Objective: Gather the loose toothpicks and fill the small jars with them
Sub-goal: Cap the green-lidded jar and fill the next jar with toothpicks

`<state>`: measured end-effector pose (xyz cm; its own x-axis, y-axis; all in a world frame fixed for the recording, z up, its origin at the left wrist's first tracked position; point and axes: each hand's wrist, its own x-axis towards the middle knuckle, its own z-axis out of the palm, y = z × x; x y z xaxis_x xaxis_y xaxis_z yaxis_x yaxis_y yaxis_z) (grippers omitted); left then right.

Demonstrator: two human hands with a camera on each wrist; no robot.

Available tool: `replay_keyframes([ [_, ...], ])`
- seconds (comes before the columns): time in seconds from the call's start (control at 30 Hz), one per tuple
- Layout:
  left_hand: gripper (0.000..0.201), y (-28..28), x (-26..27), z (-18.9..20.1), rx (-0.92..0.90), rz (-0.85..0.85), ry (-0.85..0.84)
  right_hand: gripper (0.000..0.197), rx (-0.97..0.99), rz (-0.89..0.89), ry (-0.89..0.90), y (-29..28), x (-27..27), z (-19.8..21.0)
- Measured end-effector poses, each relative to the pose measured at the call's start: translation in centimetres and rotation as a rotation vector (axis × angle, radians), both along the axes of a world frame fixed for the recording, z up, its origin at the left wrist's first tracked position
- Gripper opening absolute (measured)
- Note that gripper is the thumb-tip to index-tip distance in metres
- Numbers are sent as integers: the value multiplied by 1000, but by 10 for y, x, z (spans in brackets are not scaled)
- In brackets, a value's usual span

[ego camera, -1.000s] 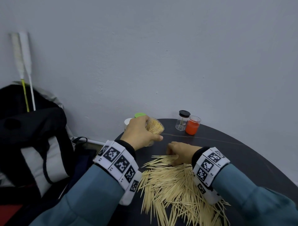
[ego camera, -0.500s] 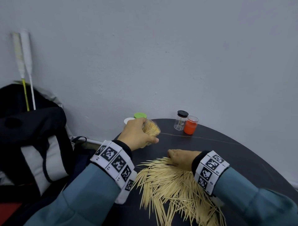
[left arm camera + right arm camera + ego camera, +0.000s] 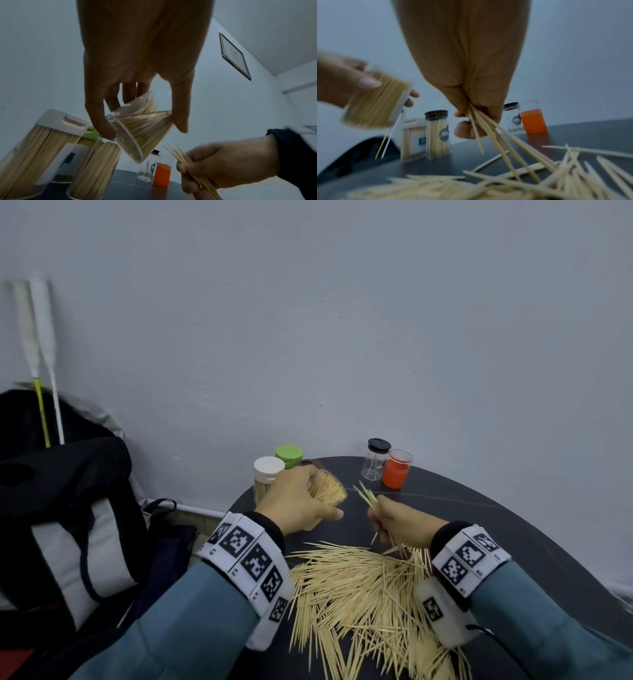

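- A clear open jar (image 3: 327, 491), nearly packed with toothpicks, is held off the desk (image 3: 479, 518) by the left hand (image 3: 298, 503); thumb on the near side, fingers curled round the far side.
- The jar is tilted, its mouth turned toward the right hand (image 3: 400, 520). In the left wrist view the jar (image 3: 139, 129) is seen pinched between thumb and fingers, rim lowest.
- A small bundle of toothpicks (image 3: 368, 498) is gripped in the closed right hand; the tips are pointed up and left toward the jar mouth, just beside it, not yet inside. Lower ends stick out below the fist.
- In the right wrist view the bundle (image 3: 486, 129) is seen clamped between curled fingers and thumb, splayed downward over the pile.
- A large loose pile of toothpicks (image 3: 363, 594) lies on the desk, directly below and nearer the person than both hands, between the two forearms.
- Behind the left hand, at the desk's far left edge: a filled jar with white lid (image 3: 268, 477) and another with green lid (image 3: 289, 455), standing upright, close together.
- A dark-lidded jar full of toothpicks (image 3: 437, 134) is noted upright beside them in the right wrist view.
- At the far edge, well apart from the hands: a nearly empty clear jar with black lid (image 3: 375, 460), touching or just beside an orange jar (image 3: 396, 469).
- A black bag (image 3: 58, 508) sits left of the desk.
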<state>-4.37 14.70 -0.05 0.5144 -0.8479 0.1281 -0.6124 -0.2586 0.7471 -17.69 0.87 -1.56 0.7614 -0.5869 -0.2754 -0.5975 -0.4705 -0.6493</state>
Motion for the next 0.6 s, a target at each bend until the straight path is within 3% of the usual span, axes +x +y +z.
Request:
replay_keyframes([
  [0.23, 45, -14, -14, -2, 13, -66, 90, 27, 322, -132, -655, -14, 1, 7],
  [0.37, 45, -19, -23, -3, 71, -117, 137, 28, 463, -110, -1003, -11, 4, 27],
  [0.6, 47, -27, -26, -7, 129, -145, 161, 27, 521, -44, -1233, 1, 14, 52],
])
